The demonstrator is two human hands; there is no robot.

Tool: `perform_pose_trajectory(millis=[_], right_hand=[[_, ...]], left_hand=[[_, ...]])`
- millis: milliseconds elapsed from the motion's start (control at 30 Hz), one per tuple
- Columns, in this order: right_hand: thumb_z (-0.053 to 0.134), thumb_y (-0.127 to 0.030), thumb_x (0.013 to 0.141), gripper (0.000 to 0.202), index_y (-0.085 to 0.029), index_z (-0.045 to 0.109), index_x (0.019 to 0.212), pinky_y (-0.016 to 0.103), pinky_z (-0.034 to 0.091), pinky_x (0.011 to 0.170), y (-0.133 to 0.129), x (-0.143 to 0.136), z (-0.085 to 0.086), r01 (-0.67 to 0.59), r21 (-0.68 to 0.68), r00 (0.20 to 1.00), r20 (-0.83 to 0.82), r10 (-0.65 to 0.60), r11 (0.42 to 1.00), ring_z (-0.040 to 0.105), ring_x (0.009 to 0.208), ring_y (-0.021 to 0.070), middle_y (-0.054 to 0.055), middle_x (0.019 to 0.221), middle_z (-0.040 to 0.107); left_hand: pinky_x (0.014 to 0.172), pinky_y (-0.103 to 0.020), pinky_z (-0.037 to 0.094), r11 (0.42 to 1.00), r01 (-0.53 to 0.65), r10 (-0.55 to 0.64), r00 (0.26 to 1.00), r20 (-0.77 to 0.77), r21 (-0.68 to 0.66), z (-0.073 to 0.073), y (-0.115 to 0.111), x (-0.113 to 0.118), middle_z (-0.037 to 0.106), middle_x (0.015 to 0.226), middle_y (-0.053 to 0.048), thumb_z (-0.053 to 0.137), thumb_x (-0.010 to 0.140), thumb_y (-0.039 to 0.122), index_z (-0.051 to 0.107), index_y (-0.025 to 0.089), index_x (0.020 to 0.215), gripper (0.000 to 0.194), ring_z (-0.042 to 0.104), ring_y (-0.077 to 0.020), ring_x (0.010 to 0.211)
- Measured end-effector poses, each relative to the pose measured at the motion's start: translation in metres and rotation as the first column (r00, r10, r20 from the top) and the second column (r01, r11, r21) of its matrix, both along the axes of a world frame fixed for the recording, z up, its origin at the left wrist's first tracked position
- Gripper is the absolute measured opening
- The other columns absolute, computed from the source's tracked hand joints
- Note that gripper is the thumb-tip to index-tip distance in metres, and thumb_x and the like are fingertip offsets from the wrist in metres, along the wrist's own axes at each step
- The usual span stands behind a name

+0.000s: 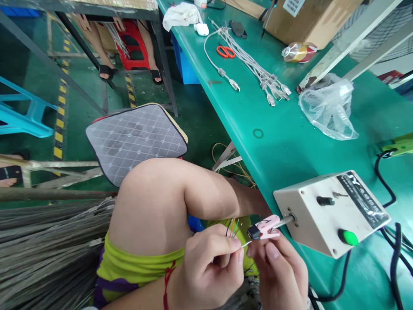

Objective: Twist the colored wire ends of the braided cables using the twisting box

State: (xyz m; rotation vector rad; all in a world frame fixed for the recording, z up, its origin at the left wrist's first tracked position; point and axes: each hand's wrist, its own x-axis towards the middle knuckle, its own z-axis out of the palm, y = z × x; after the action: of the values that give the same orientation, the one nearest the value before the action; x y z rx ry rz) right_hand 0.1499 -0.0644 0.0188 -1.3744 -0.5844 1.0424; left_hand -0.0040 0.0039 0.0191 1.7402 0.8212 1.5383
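My left hand (213, 262), with a red string bracelet at the wrist, pinches a cable end with thin coloured wires (232, 229). Black, orange and green strands stick up above the fingers, and a white wire (247, 243) points right from the fingertips. Close beside it, my right hand (282, 269) is closed with curled fingers just under a pink clip (269, 227) with a black tip. Whatever its fingers hold is hidden. The clip sits on the metal shaft of a white box (329, 215) with a green button and a black switch.
On the green table (258, 163) lie several grey USB cables (250, 64), orange-handled scissors (226, 52), a plastic bag (331, 107), a bottle (299, 52) and a cardboard box (309, 21). A bundle of grey cables (48, 254) lies at left. A cushioned stool (138, 137) stands beyond my knee.
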Motion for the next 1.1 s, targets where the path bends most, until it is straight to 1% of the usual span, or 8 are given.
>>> perform_pose_trajectory(millis=[167,300,400,533,600,700,800,1100], right_hand=[[0.095,-0.052,0.092,0.049,-0.030,0.087,0.136,0.024,0.065,0.069,0.013,-0.007,0.011,0.043,-0.002,0.929,-0.368,-0.041,0.999,0.068,0.076,0.0165,0.006,0.102,0.080],[0.098,-0.057,0.089,0.057,-0.027,0.087,0.136,0.025,0.064,0.069,0.024,-0.018,0.011,0.098,-0.022,0.831,-0.548,-0.094,0.995,0.054,0.065,0.0128,0.000,0.080,0.066],[0.094,-0.058,0.096,0.038,-0.028,0.091,0.119,0.016,0.053,0.057,0.033,-0.026,0.008,0.121,0.043,0.837,-0.541,-0.079,0.992,0.025,0.056,0.0102,-0.008,0.062,0.043],[0.100,-0.045,0.093,0.025,-0.026,0.085,0.088,0.014,0.046,0.054,0.042,-0.031,0.005,0.171,0.116,0.772,-0.633,-0.060,0.979,0.013,0.057,0.0108,-0.010,0.064,0.032],[0.103,-0.049,0.089,0.029,-0.025,0.087,0.098,0.014,0.037,0.049,0.042,-0.030,0.005,0.166,0.111,0.746,-0.664,-0.051,0.980,0.008,0.054,0.0086,-0.012,0.065,0.029],[0.095,-0.063,0.094,0.049,-0.027,0.090,0.125,0.017,0.022,0.044,0.038,-0.027,0.004,0.069,0.156,0.789,-0.613,0.042,0.985,0.002,0.049,0.0066,-0.016,0.057,0.017],[0.085,-0.067,0.101,0.039,-0.035,0.093,0.120,0.018,0.023,0.047,0.037,-0.025,0.005,-0.018,0.203,0.834,-0.537,0.127,0.979,0.005,0.048,0.0075,-0.015,0.052,0.011],[0.086,-0.062,0.103,0.025,-0.040,0.094,0.111,0.013,0.035,0.047,0.042,-0.024,0.008,0.007,0.187,0.884,-0.461,0.081,0.982,0.004,0.050,0.0080,-0.013,0.048,0.011]], left_hand=[[0.052,-0.023,0.051,1.000,0.017,-0.017,1.000,0.011,-0.016,-0.001,0.001,0.001,0.062,0.063,0.005,0.065,0.096,-0.004,0.062,0.022,0.111,0.031,0.060,-0.0136,0.051],[0.054,-0.023,0.054,1.000,-0.006,0.006,1.000,-0.026,-0.020,-0.001,0.004,0.000,0.063,0.066,0.004,0.063,0.098,-0.004,0.060,0.022,0.112,0.029,0.061,-0.0134,0.053],[0.056,-0.023,0.056,0.999,0.003,-0.004,1.000,-0.023,-0.045,-0.004,0.003,0.000,0.067,0.070,0.002,0.063,0.101,0.000,0.060,0.022,0.113,0.025,0.063,-0.0134,0.055],[0.055,-0.022,0.055,0.997,0.031,-0.031,0.999,0.008,-0.065,-0.008,0.002,0.002,0.066,0.069,0.003,0.065,0.102,0.001,0.061,0.022,0.112,0.023,0.062,-0.0129,0.055],[0.054,-0.022,0.054,0.998,0.008,-0.007,1.000,0.022,-0.064,-0.010,0.001,0.003,0.065,0.070,0.003,0.066,0.101,0.001,0.062,0.021,0.112,0.023,0.061,-0.0124,0.054],[0.053,-0.022,0.054,0.998,-0.022,0.024,0.999,0.030,-0.061,-0.012,0.001,0.004,0.067,0.073,0.001,0.068,0.102,0.004,0.063,0.021,0.112,0.020,0.062,-0.0124,0.053],[0.052,-0.022,0.055,0.998,-0.023,0.025,0.999,0.028,-0.056,-0.012,0.000,0.004,0.069,0.074,0.001,0.069,0.103,0.006,0.064,0.021,0.112,0.018,0.064,-0.0135,0.054],[0.053,-0.021,0.054,0.997,-0.013,0.012,1.000,-0.021,-0.077,-0.009,0.002,0.005,0.071,0.075,0.001,0.067,0.101,0.004,0.063,0.023,0.109,0.020,0.062,-0.0118,0.052]])
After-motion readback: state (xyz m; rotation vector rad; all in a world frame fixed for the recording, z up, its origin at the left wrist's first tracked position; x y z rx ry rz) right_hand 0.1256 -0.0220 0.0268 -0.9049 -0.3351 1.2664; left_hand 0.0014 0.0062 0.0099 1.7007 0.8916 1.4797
